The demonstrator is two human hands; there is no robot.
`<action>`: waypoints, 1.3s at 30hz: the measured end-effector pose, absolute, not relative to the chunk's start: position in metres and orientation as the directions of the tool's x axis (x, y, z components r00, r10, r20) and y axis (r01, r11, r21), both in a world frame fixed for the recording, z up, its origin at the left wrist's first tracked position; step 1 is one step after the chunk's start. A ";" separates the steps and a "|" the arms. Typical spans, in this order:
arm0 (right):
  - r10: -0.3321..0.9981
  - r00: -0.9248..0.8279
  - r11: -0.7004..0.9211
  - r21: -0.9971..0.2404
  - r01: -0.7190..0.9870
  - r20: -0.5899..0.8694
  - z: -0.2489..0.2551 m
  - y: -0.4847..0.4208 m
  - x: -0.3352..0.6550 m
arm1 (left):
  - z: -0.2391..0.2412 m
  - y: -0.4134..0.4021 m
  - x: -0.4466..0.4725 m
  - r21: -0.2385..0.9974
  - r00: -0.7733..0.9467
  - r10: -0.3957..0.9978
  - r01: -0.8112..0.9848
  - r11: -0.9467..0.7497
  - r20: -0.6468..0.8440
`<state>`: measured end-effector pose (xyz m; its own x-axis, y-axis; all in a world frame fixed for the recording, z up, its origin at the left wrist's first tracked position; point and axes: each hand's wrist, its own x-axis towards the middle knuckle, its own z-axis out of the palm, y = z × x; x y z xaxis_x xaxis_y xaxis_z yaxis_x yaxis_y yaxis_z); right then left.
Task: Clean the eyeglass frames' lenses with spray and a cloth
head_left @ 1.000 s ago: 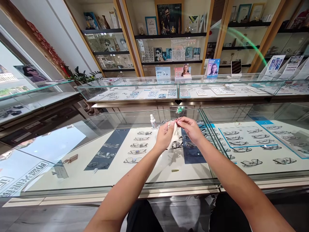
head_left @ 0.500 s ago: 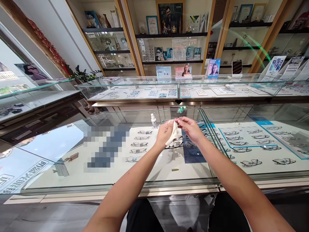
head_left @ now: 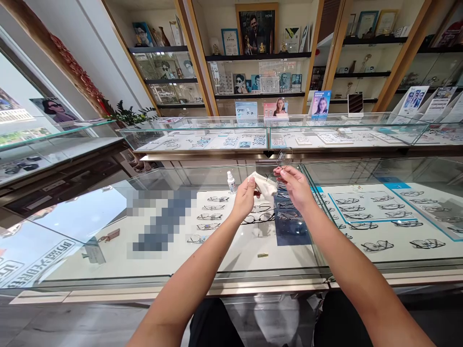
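Both my hands are raised over a glass display counter (head_left: 202, 282). My left hand (head_left: 245, 195) is closed on a white cleaning cloth (head_left: 263, 183), which stretches toward the other hand. My right hand (head_left: 294, 185) is closed on a pair of thin-framed glasses (head_left: 284, 158), with a clear lens standing up above its fingers. The cloth touches the glasses near my right fingers. A small white spray bottle (head_left: 231, 182) stands on the counter just left of my left hand.
Rows of glasses (head_left: 210, 217) lie inside the case under the glass top. A small brass-coloured piece (head_left: 262, 255) and a brown tag (head_left: 108, 236) lie on the counter. A second glass counter (head_left: 267, 144) and wall shelves with pictures stand behind. Another case runs along the left.
My right hand has moved up and to the right with the glasses. The cloth in my left hand has lifted from hanging down to spread between the two hands.
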<state>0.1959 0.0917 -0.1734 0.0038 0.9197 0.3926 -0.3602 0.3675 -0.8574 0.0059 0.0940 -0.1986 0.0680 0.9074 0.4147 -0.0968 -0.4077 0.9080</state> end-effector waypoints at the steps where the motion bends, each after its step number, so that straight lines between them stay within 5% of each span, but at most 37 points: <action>1: 0.917 0.007 0.374 -0.856 -0.357 0.398 -0.172 0.091 0.197 | -0.197 0.094 0.005 0.910 0.038 0.913 -0.112 -0.400 0.406; 8: 0.830 -0.221 0.483 -0.859 -0.171 0.512 -0.167 0.085 0.200 | -0.186 0.094 -0.002 0.917 -0.162 0.912 -0.072 -0.391 0.376; 17: 0.811 -0.406 0.435 -0.898 -0.063 0.421 -0.178 0.088 0.198 | -0.186 0.095 -0.002 0.907 -0.137 0.920 -0.167 -0.388 0.368; 31: 0.846 -0.360 0.381 -0.918 -0.110 0.394 -0.181 0.083 0.183 | -0.175 0.084 0.001 0.912 0.152 0.907 -0.190 -0.364 0.394; 39: 0.812 -0.415 0.417 -0.905 -0.078 0.410 -0.183 0.084 0.181 | -0.176 0.081 0.002 0.901 0.097 0.904 -0.176 -0.396 0.416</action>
